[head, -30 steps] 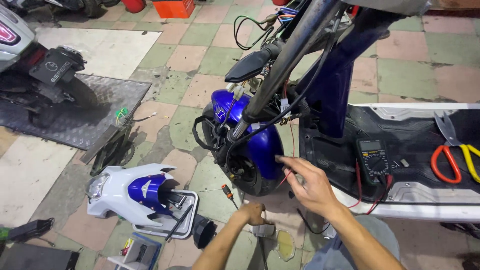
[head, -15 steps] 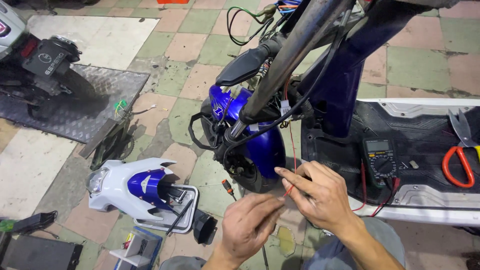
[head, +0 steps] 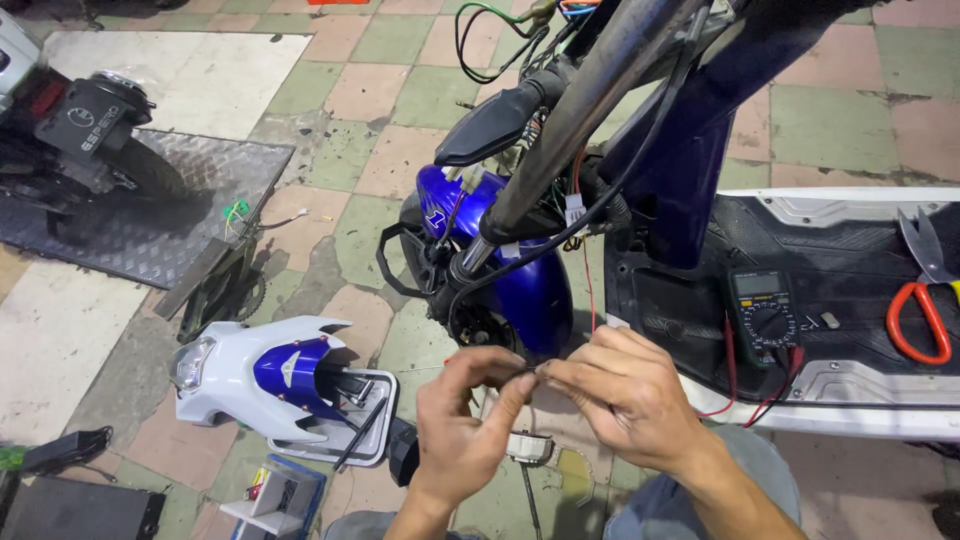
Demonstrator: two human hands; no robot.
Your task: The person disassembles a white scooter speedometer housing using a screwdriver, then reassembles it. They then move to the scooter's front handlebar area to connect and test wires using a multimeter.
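A thin dark wire end (head: 530,371) sits pinched between the fingertips of both hands, low in the middle of the view, just in front of the blue front mudguard (head: 520,275) of the stripped blue electric scooter (head: 690,170). The left hand (head: 465,425) and the right hand (head: 620,400) are drawn together, thumb and forefinger of each closed on the wire so that the fingertips almost meet; what exactly is being done to the wire is too small to tell. A thin red lead (head: 588,285) hangs down from the exposed wiring at the steering column towards the hands.

On the black rubber footboard (head: 850,260) of the scooter, near the right hand, lies a black digital multimeter (head: 765,310) with its red probe leads trailing over the edge, probably kept within reach. Further right lie cutters with red handles (head: 920,320). On the tiled floor (head: 380,130) to the left sits a removed white and blue front fairing with headlight (head: 265,375). A black checker-plate mat (head: 150,210) lies beyond it under another scooter (head: 70,130).
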